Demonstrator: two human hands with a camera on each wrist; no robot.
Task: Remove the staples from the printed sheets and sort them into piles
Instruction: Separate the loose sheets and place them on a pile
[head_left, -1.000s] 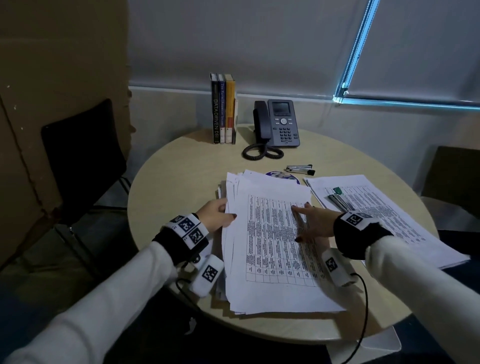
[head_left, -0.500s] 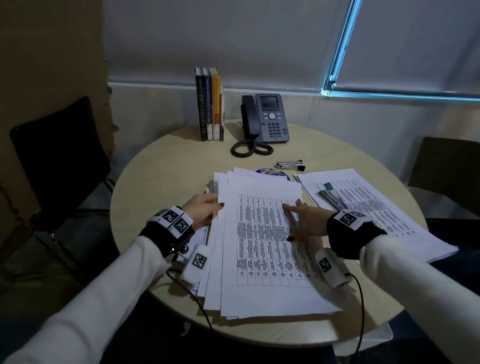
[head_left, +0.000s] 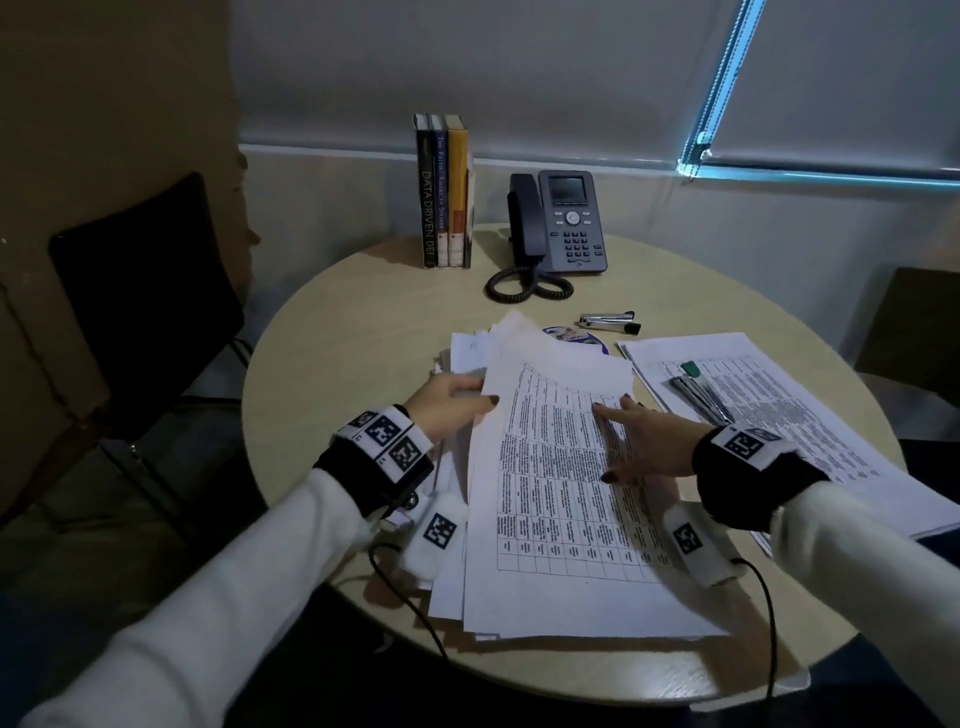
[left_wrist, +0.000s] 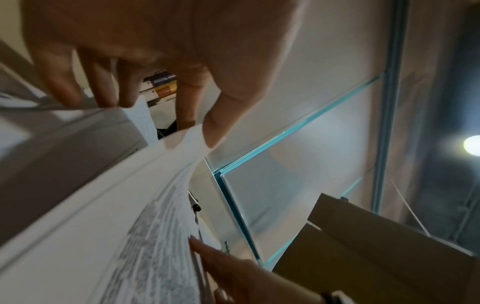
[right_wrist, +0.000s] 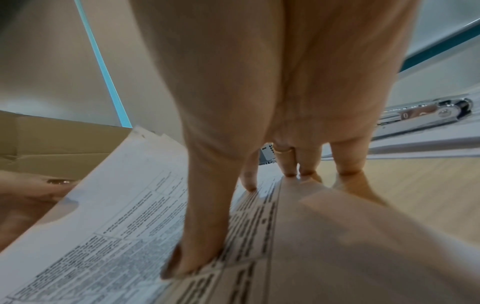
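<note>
A thick stack of printed sheets (head_left: 550, 519) with tables lies in the middle of the round table (head_left: 353, 332). My left hand (head_left: 467, 402) pinches the left edge of the top sheets (left_wrist: 155, 164) between thumb and fingers and holds that edge lifted and curled. My right hand (head_left: 631, 441) lies flat on the top page, its fingers (right_wrist: 249, 181) spread and pressing the paper down. A second pile of printed sheets (head_left: 810, 421) lies to the right, with a metal tool with a green tip (head_left: 698, 392) on it. No staple shows in any view.
A silver stapler (head_left: 610, 322) lies behind the stack, next to a round printed disc (head_left: 574, 335). A desk phone (head_left: 569, 223) and three upright books (head_left: 444, 192) stand at the back. A black chair (head_left: 140, 291) is on the left, another chair (head_left: 914, 327) on the right.
My left hand has taken the left edge of the top sheets and raised it, so the page now curls up. My right hand has stayed flat on the page.
</note>
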